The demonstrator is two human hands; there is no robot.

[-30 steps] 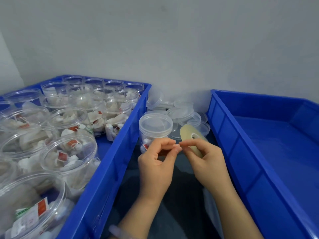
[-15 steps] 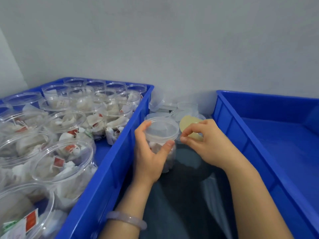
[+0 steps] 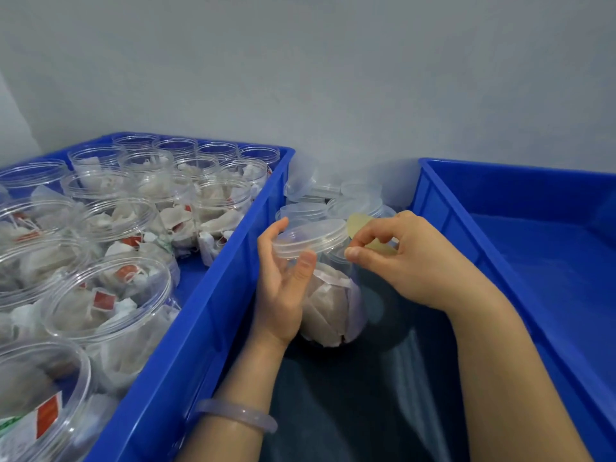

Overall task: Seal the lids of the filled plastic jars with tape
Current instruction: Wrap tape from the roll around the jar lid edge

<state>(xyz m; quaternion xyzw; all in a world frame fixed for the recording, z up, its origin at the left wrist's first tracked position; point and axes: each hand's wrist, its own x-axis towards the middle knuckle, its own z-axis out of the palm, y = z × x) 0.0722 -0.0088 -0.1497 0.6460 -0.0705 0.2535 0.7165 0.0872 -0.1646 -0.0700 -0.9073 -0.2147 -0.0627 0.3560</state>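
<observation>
Looked like a small packing workroom, a station for hand assembly in batches. Showed it in two blue plastic stock bins set side by side: the left bin (image 3: 213, 288) crowded with rows of identical clear open jars (image 3: 156, 315) stuffed with paper sachets (image 3: 76, 311) bearing red tags, the right bin (image 3: 443, 208) alongside. Kept a pile of spare lids (image 3: 361, 190) between them on a dark work surface (image 3: 350, 411). Backed onto a bare grey wall (image 3: 333, 78).

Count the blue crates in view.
2. Left crate holds open jars; right crate lies beside the right hand. More may sit outside the frame.
</observation>
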